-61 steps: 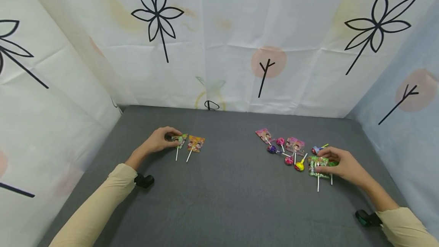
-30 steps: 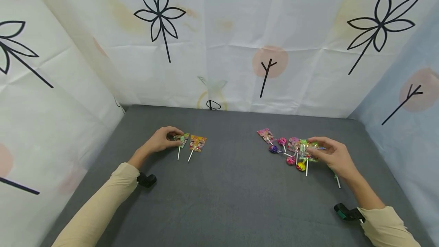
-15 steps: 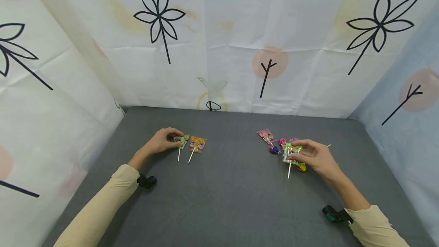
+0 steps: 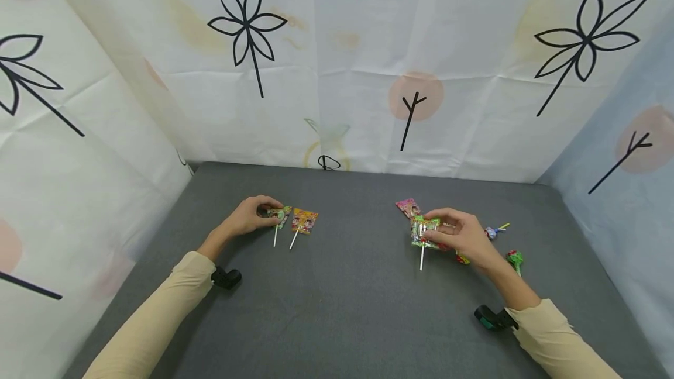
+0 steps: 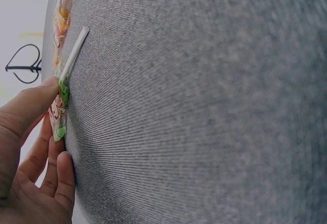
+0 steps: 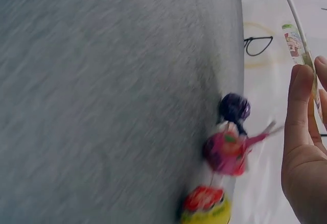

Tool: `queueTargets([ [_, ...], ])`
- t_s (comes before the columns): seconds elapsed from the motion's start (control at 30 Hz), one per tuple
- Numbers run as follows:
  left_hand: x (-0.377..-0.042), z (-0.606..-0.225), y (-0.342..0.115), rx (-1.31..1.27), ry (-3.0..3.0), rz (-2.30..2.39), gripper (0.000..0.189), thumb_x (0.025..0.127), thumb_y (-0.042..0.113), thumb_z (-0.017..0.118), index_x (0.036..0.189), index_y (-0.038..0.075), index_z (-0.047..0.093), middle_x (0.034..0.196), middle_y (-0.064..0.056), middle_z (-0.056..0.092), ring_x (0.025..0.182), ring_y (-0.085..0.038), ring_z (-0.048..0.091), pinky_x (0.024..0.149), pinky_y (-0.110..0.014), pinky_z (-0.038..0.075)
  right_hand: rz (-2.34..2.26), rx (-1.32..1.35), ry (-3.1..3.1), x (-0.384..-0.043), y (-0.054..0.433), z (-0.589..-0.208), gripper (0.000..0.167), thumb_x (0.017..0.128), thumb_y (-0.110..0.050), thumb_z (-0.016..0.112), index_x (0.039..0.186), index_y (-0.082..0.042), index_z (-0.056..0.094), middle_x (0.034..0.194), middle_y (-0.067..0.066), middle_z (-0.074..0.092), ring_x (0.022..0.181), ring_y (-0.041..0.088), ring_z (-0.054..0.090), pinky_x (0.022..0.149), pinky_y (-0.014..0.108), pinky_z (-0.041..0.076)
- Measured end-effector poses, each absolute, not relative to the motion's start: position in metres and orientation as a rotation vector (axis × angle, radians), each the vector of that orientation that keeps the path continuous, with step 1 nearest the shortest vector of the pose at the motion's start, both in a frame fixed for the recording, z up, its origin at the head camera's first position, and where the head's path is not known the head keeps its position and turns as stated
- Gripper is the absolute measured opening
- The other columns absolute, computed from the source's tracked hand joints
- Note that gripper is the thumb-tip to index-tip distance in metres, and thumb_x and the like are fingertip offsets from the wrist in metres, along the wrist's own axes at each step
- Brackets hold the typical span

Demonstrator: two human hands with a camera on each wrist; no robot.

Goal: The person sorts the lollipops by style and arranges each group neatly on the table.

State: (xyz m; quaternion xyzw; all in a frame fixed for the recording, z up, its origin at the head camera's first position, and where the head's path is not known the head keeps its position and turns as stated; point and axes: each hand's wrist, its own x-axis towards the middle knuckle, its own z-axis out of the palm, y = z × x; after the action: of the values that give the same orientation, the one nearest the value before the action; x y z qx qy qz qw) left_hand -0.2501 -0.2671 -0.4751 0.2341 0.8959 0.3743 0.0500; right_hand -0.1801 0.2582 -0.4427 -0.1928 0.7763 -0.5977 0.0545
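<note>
At the left of the table, my left hand (image 4: 251, 215) pinches a green-wrapped flat lollipop (image 5: 62, 96) between thumb and fingers, its white stick pointing out. Beside it lies an orange-wrapped flat lollipop (image 4: 303, 221). My right hand (image 4: 463, 237) pinches another green-wrapped flat lollipop (image 4: 421, 231) by its wrapper, stick hanging down; the right wrist view shows it raised above the table. A pink-wrapped flat lollipop (image 4: 408, 207) lies just behind it. Under the right hand are round lollipops: a purple one (image 6: 235, 107), a pink one (image 6: 227, 151) and a red-yellow one (image 6: 207, 206), partly hidden in the head view.
Right of the right hand lie a blue round lollipop (image 4: 492, 232) and a green round lollipop (image 4: 515, 258). The grey table (image 4: 337, 303) is bounded by printed white cloth (image 4: 347, 98) at the back and sides.
My right hand has lifted the green-wrapped lollipop and carried it left over the other lollipops, uncovering the blue and green round ones. My left hand stays in place, holding its lollipop.
</note>
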Motion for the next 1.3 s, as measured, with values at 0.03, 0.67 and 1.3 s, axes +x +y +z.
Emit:
queueTargets([
  [0.03,-0.250,-0.475,-0.267,0.714,2.730,1.138,0.034,0.091,0.009,0.079,0.123,0.001,0.070,0.119,-0.015,0.065,0.107,-0.034,0.061,0.090,-0.051,0.048,-1.809,-0.582,2.364,-0.181,0.256,-0.442,0.033,0.093,-0.003,0.075,0.125,0.001,0.066,0.109,0.021,0.064,0.070,0.018,0.062,0.054,0.035,0.046],
  [0.67,-0.250,-0.474,-0.266,0.684,2.733,1.125,0.034,0.091,0.011,0.079,0.123,0.003,0.070,0.120,-0.015,0.064,0.107,-0.033,0.060,0.088,-0.050,0.048,-1.920,-0.681,2.135,-0.193,0.183,-0.445,0.035,0.090,0.005,0.075,0.123,0.009,0.064,0.121,0.026,0.062,0.082,0.017,0.070,0.067,0.030,0.053],
  [1.3,-0.248,-0.472,-0.265,0.676,2.744,1.119,0.033,0.092,0.013,0.079,0.122,0.002,0.070,0.120,-0.015,0.063,0.106,-0.034,0.060,0.086,-0.050,0.049,-1.868,-0.587,2.131,-0.217,0.103,-0.462,0.031,0.090,0.003,0.076,0.118,0.010,0.067,0.096,0.022,0.070,0.075,0.018,0.066,0.068,0.036,0.052],
])
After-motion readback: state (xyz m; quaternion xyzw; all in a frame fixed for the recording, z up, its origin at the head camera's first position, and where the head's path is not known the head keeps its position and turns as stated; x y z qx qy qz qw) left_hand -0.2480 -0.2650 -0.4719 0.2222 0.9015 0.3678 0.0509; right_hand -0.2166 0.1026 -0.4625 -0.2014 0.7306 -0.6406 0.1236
